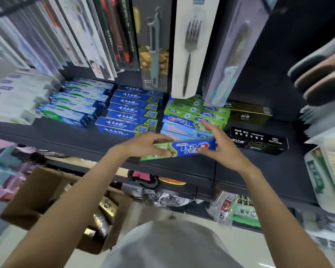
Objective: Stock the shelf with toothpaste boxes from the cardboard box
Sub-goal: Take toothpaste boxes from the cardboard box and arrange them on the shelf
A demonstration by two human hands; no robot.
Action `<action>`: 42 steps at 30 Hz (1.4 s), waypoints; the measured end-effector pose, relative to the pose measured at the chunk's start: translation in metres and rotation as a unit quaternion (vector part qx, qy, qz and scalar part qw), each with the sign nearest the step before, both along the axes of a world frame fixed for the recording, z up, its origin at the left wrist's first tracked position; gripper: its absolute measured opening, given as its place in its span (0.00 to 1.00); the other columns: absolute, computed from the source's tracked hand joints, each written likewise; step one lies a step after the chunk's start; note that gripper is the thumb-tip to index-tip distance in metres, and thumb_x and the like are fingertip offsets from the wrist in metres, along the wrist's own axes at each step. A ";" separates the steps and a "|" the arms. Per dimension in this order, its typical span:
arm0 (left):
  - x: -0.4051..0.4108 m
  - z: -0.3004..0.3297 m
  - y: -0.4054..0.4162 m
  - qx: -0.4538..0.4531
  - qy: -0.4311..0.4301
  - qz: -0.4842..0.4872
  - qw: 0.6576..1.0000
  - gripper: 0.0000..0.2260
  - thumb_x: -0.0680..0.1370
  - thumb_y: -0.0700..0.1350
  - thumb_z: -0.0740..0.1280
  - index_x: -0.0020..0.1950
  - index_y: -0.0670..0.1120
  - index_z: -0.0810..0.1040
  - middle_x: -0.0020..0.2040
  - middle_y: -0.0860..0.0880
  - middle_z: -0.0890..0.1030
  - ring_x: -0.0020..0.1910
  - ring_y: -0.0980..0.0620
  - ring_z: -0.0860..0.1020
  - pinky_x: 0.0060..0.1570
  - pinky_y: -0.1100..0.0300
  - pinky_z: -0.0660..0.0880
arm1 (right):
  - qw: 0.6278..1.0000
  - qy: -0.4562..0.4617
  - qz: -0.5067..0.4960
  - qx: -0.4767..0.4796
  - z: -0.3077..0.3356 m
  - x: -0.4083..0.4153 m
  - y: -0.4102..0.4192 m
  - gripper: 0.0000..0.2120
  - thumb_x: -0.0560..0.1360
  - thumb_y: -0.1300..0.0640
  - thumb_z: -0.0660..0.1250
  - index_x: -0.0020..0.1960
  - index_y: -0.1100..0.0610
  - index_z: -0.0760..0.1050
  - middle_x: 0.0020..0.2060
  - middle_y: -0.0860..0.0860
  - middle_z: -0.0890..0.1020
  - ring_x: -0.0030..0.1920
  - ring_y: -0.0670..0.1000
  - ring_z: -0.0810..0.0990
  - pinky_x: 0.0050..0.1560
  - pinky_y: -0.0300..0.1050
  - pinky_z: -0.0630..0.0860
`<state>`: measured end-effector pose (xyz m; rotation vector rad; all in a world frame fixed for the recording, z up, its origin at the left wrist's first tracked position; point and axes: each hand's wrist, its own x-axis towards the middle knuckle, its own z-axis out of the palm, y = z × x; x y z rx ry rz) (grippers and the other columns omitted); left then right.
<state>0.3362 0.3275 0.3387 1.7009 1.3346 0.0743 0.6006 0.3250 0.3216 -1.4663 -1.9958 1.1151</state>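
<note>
A green and blue Crest toothpaste box (184, 148) is held level just above the front of the dark shelf (70, 136), its print upside down to me. My left hand (146, 145) grips its green left end. My right hand (219, 146) holds its blue right end with thumb under and fingers spread over it. Right behind it lies a stack of matching Crest boxes (195, 117). The open cardboard box (52, 192) sits on the floor at lower left, with gold toothpaste boxes (106, 206) inside.
Blue toothpaste boxes (132, 111) and blue-white ones (75, 103) fill the shelf to the left. A black box (259, 141) and a gold one (248, 113) lie to the right. Carded forks and peelers (190, 55) hang low over the stacks.
</note>
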 end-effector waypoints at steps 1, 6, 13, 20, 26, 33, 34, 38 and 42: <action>0.005 0.001 0.002 -0.004 -0.017 0.009 1.000 0.24 0.75 0.53 0.68 0.71 0.52 0.69 0.61 0.58 0.71 0.61 0.61 0.68 0.56 0.66 0.64 | 0.999 0.033 -0.035 -0.014 -0.001 0.003 -0.001 0.38 0.71 0.54 0.73 0.74 0.42 0.55 0.67 0.48 0.67 0.64 0.48 0.72 0.60 0.41 0.71; 0.050 -0.023 -0.017 -0.076 -0.228 0.271 0.932 0.28 0.77 0.57 0.64 0.74 0.48 0.64 0.65 0.57 0.68 0.65 0.58 0.66 0.64 0.64 0.58 | 0.924 0.257 -0.239 -0.154 -0.007 -0.003 -0.020 0.33 0.74 0.56 0.69 0.74 0.53 0.56 0.57 0.55 0.78 0.52 0.53 0.81 0.52 0.48 0.79; 0.098 -0.047 -0.044 0.133 -0.133 0.129 0.974 0.17 0.82 0.45 0.55 0.70 0.48 0.70 0.67 0.50 0.70 0.67 0.53 0.65 0.69 0.58 0.59 | 0.957 0.144 -0.224 -0.117 -0.017 -0.011 -0.029 0.25 0.74 0.53 0.69 0.70 0.47 0.67 0.55 0.49 0.80 0.53 0.48 0.79 0.55 0.44 0.75; 0.051 -0.070 -0.020 0.253 0.294 -0.011 0.922 0.28 0.81 0.50 0.55 0.78 0.46 0.49 0.78 0.48 0.50 0.77 0.50 0.50 0.74 0.50 0.47 | 0.962 -0.202 0.008 0.185 -0.003 0.009 0.016 0.22 0.75 0.54 0.68 0.67 0.43 0.71 0.59 0.49 0.79 0.58 0.55 0.74 0.55 0.49 0.73; 0.052 -0.071 -0.019 0.226 0.295 -0.013 0.928 0.30 0.80 0.49 0.56 0.78 0.48 0.46 0.78 0.51 0.48 0.77 0.51 0.47 0.75 0.51 0.45 | 0.858 -0.367 0.036 0.358 -0.036 -0.009 0.075 0.22 0.66 0.57 0.76 0.58 0.50 0.78 0.50 0.56 0.76 0.52 0.58 0.72 0.52 0.52 0.68; 0.030 -0.070 -0.047 0.305 0.115 0.148 0.934 0.18 0.78 0.47 0.59 0.68 0.47 0.72 0.61 0.47 0.77 0.62 0.46 0.72 0.62 0.53 0.66 | 0.900 -0.249 -0.012 0.357 -0.044 -0.050 -0.004 0.11 0.68 0.64 0.71 0.50 0.56 0.79 0.45 0.55 0.77 0.44 0.57 0.76 0.45 0.50 0.73; 0.021 -0.070 -0.059 0.315 0.091 0.188 0.926 0.17 0.77 0.48 0.59 0.63 0.47 0.76 0.54 0.48 0.80 0.55 0.46 0.75 0.56 0.54 0.69 | 0.916 -0.214 0.001 0.340 -0.044 -0.061 -0.020 0.08 0.70 0.63 0.69 0.48 0.56 0.79 0.42 0.54 0.78 0.42 0.57 0.77 0.42 0.49 0.75; -0.028 -0.078 -0.124 0.272 0.062 0.319 0.906 0.13 0.75 0.49 0.59 0.54 0.49 0.79 0.42 0.51 0.81 0.43 0.49 0.77 0.44 0.56 0.73 | 0.955 -0.175 0.098 0.216 -0.052 -0.109 -0.069 0.06 0.73 0.60 0.66 0.48 0.53 0.78 0.39 0.49 0.82 0.38 0.54 0.81 0.35 0.43 0.74; -0.096 -0.097 -0.194 0.141 0.084 0.412 0.896 0.08 0.77 0.45 0.63 0.53 0.51 0.78 0.42 0.52 0.81 0.41 0.50 0.78 0.37 0.61 0.66 | 0.940 -0.211 0.242 0.112 -0.071 -0.165 -0.094 0.08 0.75 0.59 0.65 0.52 0.53 0.79 0.46 0.50 0.83 0.45 0.55 0.81 0.40 0.46 0.73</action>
